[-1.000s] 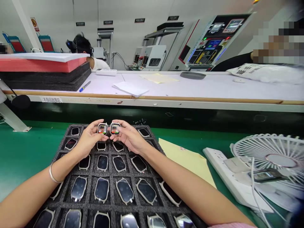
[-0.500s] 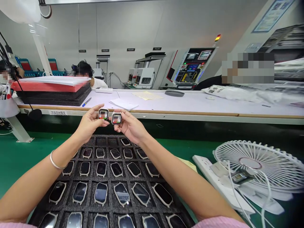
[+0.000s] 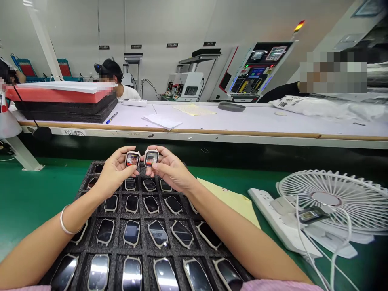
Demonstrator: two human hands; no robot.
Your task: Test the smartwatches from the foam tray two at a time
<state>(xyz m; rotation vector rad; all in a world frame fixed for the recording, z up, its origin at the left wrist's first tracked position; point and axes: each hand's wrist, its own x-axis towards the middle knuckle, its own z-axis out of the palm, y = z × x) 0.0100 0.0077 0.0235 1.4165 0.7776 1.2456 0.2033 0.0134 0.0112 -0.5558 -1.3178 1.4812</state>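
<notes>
My left hand (image 3: pixel 114 171) pinches a small smartwatch body (image 3: pixel 132 159) with its screen lit. Beside it, my right hand (image 3: pixel 169 168) grips a second lit smartwatch body (image 3: pixel 150 157). The two watches sit side by side, almost touching, above the far end of a black foam tray (image 3: pixel 142 232). The tray lies on the green mat and holds several rows of dark-screened watch bodies (image 3: pixel 132 233) in its pockets. A silver bangle is on my left wrist.
A yellow sheet (image 3: pixel 230 200) lies right of the tray, then a white power strip (image 3: pixel 280 224) and a white fan (image 3: pixel 336 200) with cables. Behind runs a white bench with stacked foam trays (image 3: pixel 65 101), papers and a pen. Other people sit beyond it.
My hands and both watches have come down from above the bench edge to just over the tray's far end. The view has tilted down a little.
</notes>
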